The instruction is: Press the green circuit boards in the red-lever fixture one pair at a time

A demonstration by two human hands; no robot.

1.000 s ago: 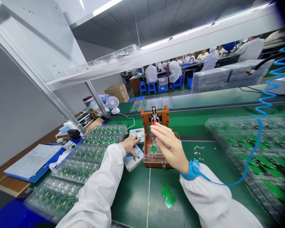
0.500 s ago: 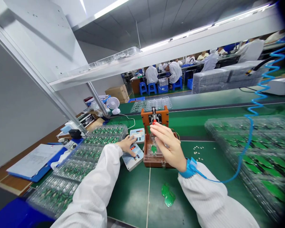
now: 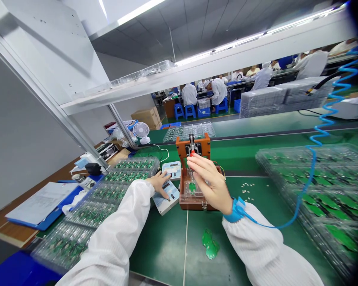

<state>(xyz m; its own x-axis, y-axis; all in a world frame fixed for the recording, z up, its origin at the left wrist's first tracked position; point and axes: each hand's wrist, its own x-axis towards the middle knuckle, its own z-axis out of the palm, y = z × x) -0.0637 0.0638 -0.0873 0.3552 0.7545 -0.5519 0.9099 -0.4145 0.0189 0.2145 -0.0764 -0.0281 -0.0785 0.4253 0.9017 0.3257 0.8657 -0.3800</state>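
Observation:
My left hand [image 3: 160, 184] lies with fingers spread across two pale blue-white meter boxes. One is the upper box [image 3: 172, 168] and the other the lower box [image 3: 166, 201], both with small dark displays. My right hand [image 3: 209, 179], in a blue wrist strap [image 3: 238, 210], has its fingers stretched out against the red-tipped lever [image 3: 192, 153] of a toggle clamp. That clamp sits on an orange-brown test fixture [image 3: 181, 147]. A small green circuit board [image 3: 192, 186] shows in the fixture's clear holder. My right hand covers part of the fixture. Loose green boards [image 3: 210, 244] lie on the bench in front.
Stacked clear trays of circuit boards [image 3: 107, 202] stand at left, and more trays [image 3: 322, 190] at right. Small pale pieces [image 3: 248, 186] lie right of the fixture. A coiled blue cord [image 3: 312, 171] hangs at right. A small fan [image 3: 141, 131] stands behind. People work in the background.
The red digits on both meter displays have gone dark. Both hands keep nearly the same place, and the whole view has shifted slightly.

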